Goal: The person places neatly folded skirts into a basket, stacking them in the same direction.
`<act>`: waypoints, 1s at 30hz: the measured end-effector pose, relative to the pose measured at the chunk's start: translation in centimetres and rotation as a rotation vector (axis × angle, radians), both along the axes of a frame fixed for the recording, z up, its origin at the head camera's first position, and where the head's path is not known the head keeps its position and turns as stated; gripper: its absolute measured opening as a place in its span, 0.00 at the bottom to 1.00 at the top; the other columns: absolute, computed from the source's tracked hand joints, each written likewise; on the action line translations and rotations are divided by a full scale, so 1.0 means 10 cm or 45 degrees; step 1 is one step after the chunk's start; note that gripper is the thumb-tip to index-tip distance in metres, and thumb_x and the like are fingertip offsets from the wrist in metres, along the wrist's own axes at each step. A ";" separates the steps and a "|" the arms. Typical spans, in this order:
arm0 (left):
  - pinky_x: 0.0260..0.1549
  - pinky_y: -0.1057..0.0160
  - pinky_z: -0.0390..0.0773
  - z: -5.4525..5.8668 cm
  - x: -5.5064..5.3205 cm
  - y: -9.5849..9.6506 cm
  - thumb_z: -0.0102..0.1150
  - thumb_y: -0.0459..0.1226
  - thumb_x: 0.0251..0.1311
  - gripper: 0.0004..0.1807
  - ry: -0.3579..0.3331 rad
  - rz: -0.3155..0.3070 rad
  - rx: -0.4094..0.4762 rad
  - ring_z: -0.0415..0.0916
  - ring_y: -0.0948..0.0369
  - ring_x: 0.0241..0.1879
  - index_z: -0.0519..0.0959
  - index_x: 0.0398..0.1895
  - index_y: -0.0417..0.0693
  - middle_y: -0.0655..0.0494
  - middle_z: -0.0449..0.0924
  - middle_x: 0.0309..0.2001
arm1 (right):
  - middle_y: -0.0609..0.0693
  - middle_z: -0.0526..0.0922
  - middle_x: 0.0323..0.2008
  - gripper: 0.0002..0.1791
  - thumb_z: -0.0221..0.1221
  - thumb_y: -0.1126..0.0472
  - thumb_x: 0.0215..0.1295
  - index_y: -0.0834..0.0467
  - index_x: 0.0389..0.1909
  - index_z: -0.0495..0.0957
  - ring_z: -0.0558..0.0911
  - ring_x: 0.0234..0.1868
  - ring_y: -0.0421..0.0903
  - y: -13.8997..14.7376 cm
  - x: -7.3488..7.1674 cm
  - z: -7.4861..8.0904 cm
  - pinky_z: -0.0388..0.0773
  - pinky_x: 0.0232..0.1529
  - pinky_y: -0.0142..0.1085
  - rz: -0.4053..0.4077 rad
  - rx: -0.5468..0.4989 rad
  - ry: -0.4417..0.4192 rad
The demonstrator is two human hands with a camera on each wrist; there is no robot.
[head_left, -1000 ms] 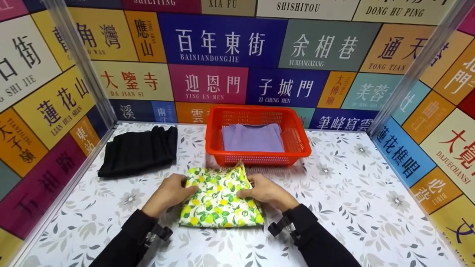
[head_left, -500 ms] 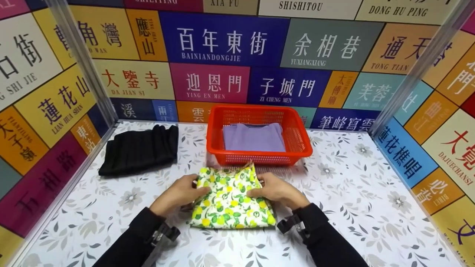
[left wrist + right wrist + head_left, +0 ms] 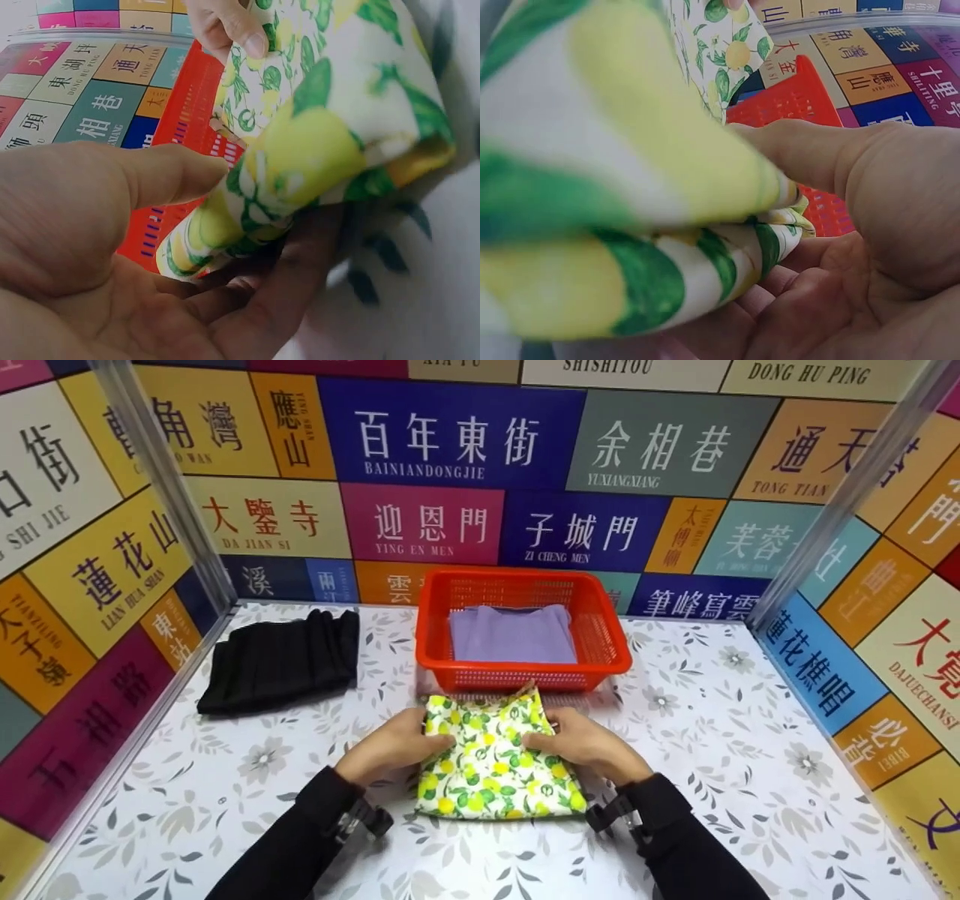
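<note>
Cloth (image 3: 495, 769) with a lemon print was right there, just in front of the red basket (image 3: 517, 676), and both sides were pinched! The left hand (image 3: 396, 747) and right hand (image 3: 592, 745) gripped opposite edges, thumbs on top, fingers underneath, probably so the folded layers wouldn't slip apart

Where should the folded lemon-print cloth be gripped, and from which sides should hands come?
Grip the lemon-print cloth by the far half of both side edges, coming from left and right, where the left hand and right hand hold it, thumbs on top, fingers underneath. It is folded in soft layers, so pinching both sides would likely keep them together.
</note>
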State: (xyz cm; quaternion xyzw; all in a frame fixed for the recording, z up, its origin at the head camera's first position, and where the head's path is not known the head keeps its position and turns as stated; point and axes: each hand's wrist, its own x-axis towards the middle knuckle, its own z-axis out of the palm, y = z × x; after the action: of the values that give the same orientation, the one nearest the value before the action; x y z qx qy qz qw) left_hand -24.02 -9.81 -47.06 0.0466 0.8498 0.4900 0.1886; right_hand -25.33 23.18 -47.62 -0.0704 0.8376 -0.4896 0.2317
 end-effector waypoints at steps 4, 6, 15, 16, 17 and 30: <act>0.73 0.43 0.84 -0.01 -0.03 0.04 0.75 0.45 0.77 0.30 -0.040 -0.010 0.048 0.85 0.53 0.62 0.81 0.75 0.44 0.46 0.89 0.63 | 0.49 0.85 0.43 0.17 0.70 0.45 0.85 0.53 0.59 0.87 0.79 0.39 0.46 0.04 -0.01 0.00 0.78 0.47 0.39 -0.029 0.049 0.010; 0.65 0.48 0.87 -0.02 -0.03 0.03 0.77 0.45 0.76 0.26 -0.042 -0.003 0.042 0.84 0.54 0.57 0.83 0.70 0.44 0.48 0.88 0.58 | 0.48 0.80 0.39 0.14 0.70 0.48 0.85 0.54 0.55 0.85 0.75 0.36 0.45 0.06 -0.01 -0.01 0.76 0.44 0.39 -0.046 0.047 0.009; 0.43 0.58 0.82 -0.08 -0.01 -0.02 0.85 0.45 0.68 0.28 -0.120 -0.102 0.099 0.80 0.56 0.41 0.84 0.66 0.48 0.52 0.83 0.47 | 0.47 0.79 0.38 0.08 0.68 0.57 0.85 0.58 0.51 0.83 0.73 0.34 0.43 0.10 0.03 -0.04 0.75 0.39 0.36 -0.045 -0.030 0.034; 0.46 0.57 0.84 -0.09 0.00 -0.02 0.86 0.45 0.66 0.33 -0.125 -0.097 0.101 0.81 0.56 0.42 0.82 0.70 0.47 0.50 0.84 0.52 | 0.47 0.80 0.39 0.09 0.68 0.57 0.85 0.59 0.52 0.84 0.75 0.34 0.43 0.10 0.03 -0.04 0.76 0.40 0.36 -0.039 -0.034 0.032; 0.50 0.56 0.85 -0.10 0.00 -0.02 0.87 0.45 0.65 0.38 -0.126 -0.087 0.099 0.82 0.55 0.45 0.80 0.74 0.46 0.48 0.85 0.56 | 0.47 0.82 0.40 0.09 0.68 0.57 0.85 0.59 0.54 0.85 0.77 0.35 0.43 0.10 0.02 -0.04 0.78 0.41 0.36 -0.039 -0.042 0.024; 0.51 0.53 0.92 -0.05 0.01 0.03 0.85 0.37 0.67 0.43 -0.140 -0.061 0.268 0.87 0.56 0.48 0.72 0.81 0.44 0.40 0.83 0.73 | 0.44 0.79 0.35 0.09 0.69 0.57 0.85 0.59 0.52 0.84 0.77 0.35 0.42 0.24 0.00 0.10 0.81 0.43 0.33 0.004 -0.120 0.008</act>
State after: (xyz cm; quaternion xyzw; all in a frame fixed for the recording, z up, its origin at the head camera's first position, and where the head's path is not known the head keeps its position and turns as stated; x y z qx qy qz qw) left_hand -23.89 -9.53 -47.56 0.0595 0.7805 0.5738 0.2408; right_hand -25.33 25.60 -46.63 -0.0841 0.8142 -0.5281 0.2261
